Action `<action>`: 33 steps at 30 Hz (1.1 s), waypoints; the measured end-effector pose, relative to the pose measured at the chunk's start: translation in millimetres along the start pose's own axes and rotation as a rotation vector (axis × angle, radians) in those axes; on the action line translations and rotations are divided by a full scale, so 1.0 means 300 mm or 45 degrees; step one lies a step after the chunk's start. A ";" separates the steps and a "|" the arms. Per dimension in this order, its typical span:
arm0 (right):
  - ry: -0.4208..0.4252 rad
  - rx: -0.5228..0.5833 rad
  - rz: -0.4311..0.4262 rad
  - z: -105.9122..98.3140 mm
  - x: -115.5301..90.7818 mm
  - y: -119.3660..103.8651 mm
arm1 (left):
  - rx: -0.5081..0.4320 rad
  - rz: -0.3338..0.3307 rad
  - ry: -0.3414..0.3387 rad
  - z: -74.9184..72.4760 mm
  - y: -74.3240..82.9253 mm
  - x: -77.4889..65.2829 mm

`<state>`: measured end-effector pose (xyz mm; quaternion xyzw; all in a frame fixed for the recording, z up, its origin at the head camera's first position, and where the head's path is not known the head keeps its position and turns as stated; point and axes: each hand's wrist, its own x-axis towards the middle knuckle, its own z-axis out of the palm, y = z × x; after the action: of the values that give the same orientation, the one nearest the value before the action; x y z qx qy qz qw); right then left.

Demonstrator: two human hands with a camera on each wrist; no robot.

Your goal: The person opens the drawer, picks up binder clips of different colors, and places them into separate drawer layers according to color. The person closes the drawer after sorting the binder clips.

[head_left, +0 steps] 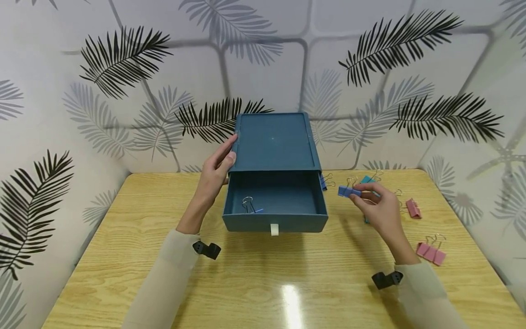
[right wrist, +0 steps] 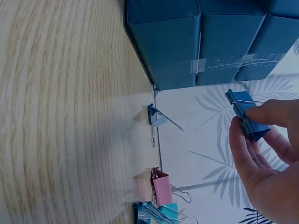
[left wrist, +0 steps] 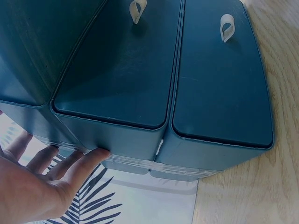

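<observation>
In my head view, the blue clip (head_left: 344, 191) is right of centre, raised off the table (head_left: 135, 228). The right hand (head_left: 382, 210) pinches it between thumb and curled fingers. I see the drawer box (head_left: 273, 141) at frame centre. Its top drawer (head_left: 275, 223) is pulled out toward the bottom of the frame; a second clip (head_left: 257, 211) sits at the drawer's lower left. The left hand (head_left: 214, 173) rests against the box's left side, fingers extended, grasping nothing. Pink clips (head_left: 431, 253) and a teal clip (head_left: 367, 180) occupy the table at frame right. Leaf-patterned wall covering (head_left: 263, 68) fills the upper frame.
</observation>
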<state>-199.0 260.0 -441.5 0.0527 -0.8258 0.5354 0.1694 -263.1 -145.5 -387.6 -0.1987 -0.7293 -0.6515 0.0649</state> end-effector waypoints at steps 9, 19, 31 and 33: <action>0.059 -0.046 -0.047 -0.013 -0.016 -0.012 | -0.009 0.012 0.000 0.001 0.002 -0.001; 0.040 -0.020 -0.064 -0.031 -0.035 -0.081 | -0.010 0.018 0.000 0.000 0.001 0.000; 0.023 0.128 -0.049 -0.039 -0.055 -0.169 | -0.012 0.018 0.000 -0.001 -0.001 -0.001; 0.028 0.167 -0.047 -0.040 -0.059 -0.185 | -0.012 0.020 0.001 -0.003 -0.002 0.000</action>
<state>-164.8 245.8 -395.1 0.0729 -0.7859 0.5856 0.1846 -263.4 -146.5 -388.0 -0.2043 -0.7247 -0.6544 0.0693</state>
